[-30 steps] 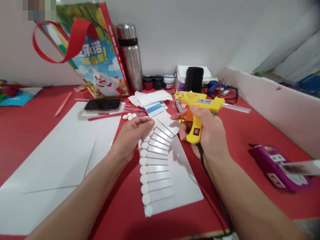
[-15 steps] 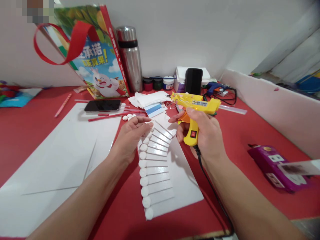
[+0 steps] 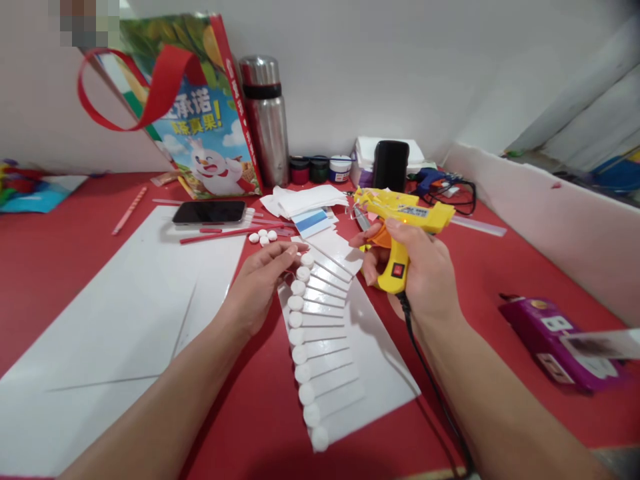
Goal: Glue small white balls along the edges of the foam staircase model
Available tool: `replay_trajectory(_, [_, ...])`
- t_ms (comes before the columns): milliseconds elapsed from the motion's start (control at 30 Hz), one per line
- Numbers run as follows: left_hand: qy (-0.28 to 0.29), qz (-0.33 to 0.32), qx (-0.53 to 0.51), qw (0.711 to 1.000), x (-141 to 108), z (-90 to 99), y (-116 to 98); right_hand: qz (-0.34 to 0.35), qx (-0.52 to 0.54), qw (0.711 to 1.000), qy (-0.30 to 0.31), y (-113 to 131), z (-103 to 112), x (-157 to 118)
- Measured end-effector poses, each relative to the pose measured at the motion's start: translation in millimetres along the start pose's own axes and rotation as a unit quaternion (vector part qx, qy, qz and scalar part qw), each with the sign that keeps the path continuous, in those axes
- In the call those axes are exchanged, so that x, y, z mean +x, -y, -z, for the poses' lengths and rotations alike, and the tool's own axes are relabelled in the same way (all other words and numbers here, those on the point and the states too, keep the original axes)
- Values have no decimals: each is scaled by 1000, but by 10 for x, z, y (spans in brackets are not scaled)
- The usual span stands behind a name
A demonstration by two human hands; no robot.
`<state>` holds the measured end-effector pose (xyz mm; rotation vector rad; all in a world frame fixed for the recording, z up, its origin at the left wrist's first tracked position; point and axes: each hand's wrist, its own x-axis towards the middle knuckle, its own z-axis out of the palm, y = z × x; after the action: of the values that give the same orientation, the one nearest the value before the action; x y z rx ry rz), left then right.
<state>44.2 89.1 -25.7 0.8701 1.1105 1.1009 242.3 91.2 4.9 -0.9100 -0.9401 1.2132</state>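
Observation:
My right hand (image 3: 425, 263) is wrapped round the handle of a yellow hot glue gun (image 3: 400, 213), its fingers by the orange trigger. The nozzle points left, above the far end of a white sheet (image 3: 370, 353). Along that sheet's left edge runs a curved row of small white discs (image 3: 300, 354), with thin grey strips (image 3: 325, 340) fanning out to the right. Beside the farthest disc, my left hand (image 3: 267, 273) has thumb and fingers pinched together; what they hold, if anything, is too small to tell. Several loose white discs (image 3: 263, 236) lie just beyond it.
A phone (image 3: 209, 213) and red sticks (image 3: 225, 233) lie near a large white board (image 3: 125, 313). Behind stand a gift bag (image 3: 200, 127), a steel flask (image 3: 267, 127) and paint pots (image 3: 320, 169). White tissues (image 3: 310, 199) lie mid-table; a purple packet (image 3: 555, 340) is right.
My left fingers have come off the farthest disc and sit just left of it, so that disc now shows fully. The glue gun stays in my right hand; the view has shifted slightly.

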Motion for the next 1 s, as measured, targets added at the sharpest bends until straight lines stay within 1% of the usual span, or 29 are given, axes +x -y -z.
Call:
replay_trajectory(133, [31,-12,-16,999,-5,11,52,0,-5,1000,0,-8,8,3])
replay_trajectory(300, [46,-15,-23,999,-13,26,75,-4,-5,1000,1,-14,21,19])
replay_trajectory(467, [17,7,-12,1000,-4,30,38,-4,-8,1000,2,3,13,4])
replay_trajectory(600, [31,21,-19,999,-4,17,29,0,-1,1000,6,9,2,-5])
replay_trajectory(733, [42,15,-31,999,-16,-7,33,0,-3,1000,8,-3,7,-3])
replay_trajectory(900, [35,14,-36,999,-18,-19,23,-1,-4,1000,4,-2,14,0])
replay_trajectory(1000, [15,15,-17,1000,-32,7,4,-10,3,1000,-12,20,28,23])
